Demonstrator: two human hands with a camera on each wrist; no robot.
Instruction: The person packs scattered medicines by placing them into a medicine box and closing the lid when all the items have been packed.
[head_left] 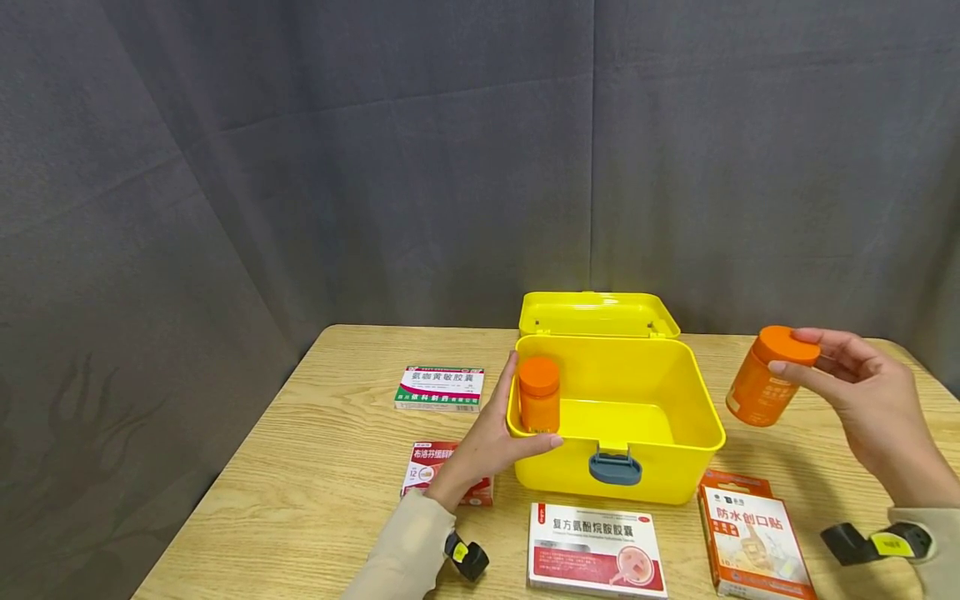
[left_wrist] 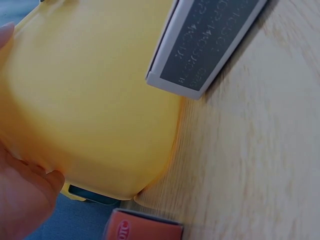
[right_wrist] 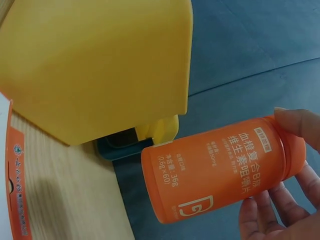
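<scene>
My right hand (head_left: 862, 379) pinches an orange pill bottle (head_left: 765, 379) around its cap. The bottle is tilted, raised to the right of the yellow box (head_left: 615, 467); in the right wrist view its printed label faces the camera. My left hand (head_left: 498, 433) grips the box by its front left corner, thumb over the front rim and fingers along the left side. Another orange bottle (head_left: 540, 408) stands upright inside the box at the left. The box's lid (head_left: 600, 312) is swung back, and a grey latch (head_left: 615, 468) hangs on its front.
A green-and-white medicine box (head_left: 440, 389) lies left of the yellow box. Partly behind the left forearm is a red-and-white one (head_left: 427, 467). In front lie a white-and-red medicine box (head_left: 596, 550) and an orange-and-white plaster box (head_left: 757, 537). A grey curtain (head_left: 450, 167) hangs behind the table.
</scene>
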